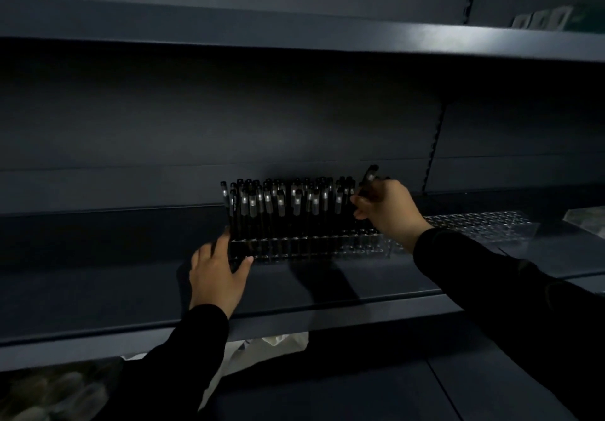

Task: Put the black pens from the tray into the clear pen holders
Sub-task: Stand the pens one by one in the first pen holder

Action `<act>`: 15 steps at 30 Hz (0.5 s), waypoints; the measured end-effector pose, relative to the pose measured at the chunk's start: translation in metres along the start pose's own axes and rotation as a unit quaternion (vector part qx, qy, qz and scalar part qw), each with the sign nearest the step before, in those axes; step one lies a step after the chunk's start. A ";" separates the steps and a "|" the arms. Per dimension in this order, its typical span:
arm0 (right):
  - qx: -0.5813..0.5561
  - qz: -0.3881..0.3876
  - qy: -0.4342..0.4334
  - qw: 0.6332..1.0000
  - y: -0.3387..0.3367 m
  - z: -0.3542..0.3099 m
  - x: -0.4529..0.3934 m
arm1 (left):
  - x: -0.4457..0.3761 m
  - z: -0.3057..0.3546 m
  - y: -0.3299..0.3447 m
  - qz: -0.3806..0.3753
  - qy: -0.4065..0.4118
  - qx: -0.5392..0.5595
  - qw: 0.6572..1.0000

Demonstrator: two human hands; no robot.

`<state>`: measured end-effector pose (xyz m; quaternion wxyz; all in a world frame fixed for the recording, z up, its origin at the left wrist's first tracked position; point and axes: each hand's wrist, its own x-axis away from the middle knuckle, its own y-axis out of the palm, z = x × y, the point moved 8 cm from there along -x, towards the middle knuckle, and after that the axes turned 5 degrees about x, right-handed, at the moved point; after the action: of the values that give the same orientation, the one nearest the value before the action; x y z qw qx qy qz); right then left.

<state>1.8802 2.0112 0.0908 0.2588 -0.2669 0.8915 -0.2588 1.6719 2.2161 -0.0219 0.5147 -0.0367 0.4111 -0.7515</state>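
Note:
A clear pen holder [327,250] stands on a dark shelf [327,286], and several black pens [281,204] stand upright in its left and middle part. My left hand [217,276] grips the holder's left end, thumb against its front wall. My right hand [388,209] hovers over the holder's right part and pinches a black pen [370,177] that tilts up and to the right. A second clear pen holder [484,224] lies further right on the shelf with no pens showing in it. No tray is in view.
An upper shelf [294,37] overhangs the work area, with a pale package [543,19] at its right end. A clear wrapped item [586,217] sits at the far right. White plastic wrapping [262,352] hangs below the shelf's front edge.

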 end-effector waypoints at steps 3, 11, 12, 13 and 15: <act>0.017 0.009 -0.016 1.000 0.004 -0.002 -0.002 | -0.001 -0.001 0.001 -0.002 -0.003 0.002 1.000; 0.082 0.002 -0.006 0.997 0.022 0.014 -0.004 | -0.001 -0.004 -0.002 0.008 -0.024 -0.007 1.000; 0.092 -0.005 -0.001 0.996 0.026 0.018 -0.004 | -0.001 -0.004 -0.002 0.007 -0.029 -0.009 1.000; 0.096 -0.012 0.005 0.995 0.030 0.021 -0.004 | -0.002 -0.005 -0.002 0.006 -0.033 -0.012 0.999; 0.087 -0.017 0.009 0.996 0.034 0.026 -0.003 | -0.003 -0.006 -0.001 0.007 -0.034 -0.017 0.999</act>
<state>1.8864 2.0294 0.0528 0.2686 -0.2560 0.8632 -0.3423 1.6696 2.2218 -0.0239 0.5329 -0.0678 0.4060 -0.7393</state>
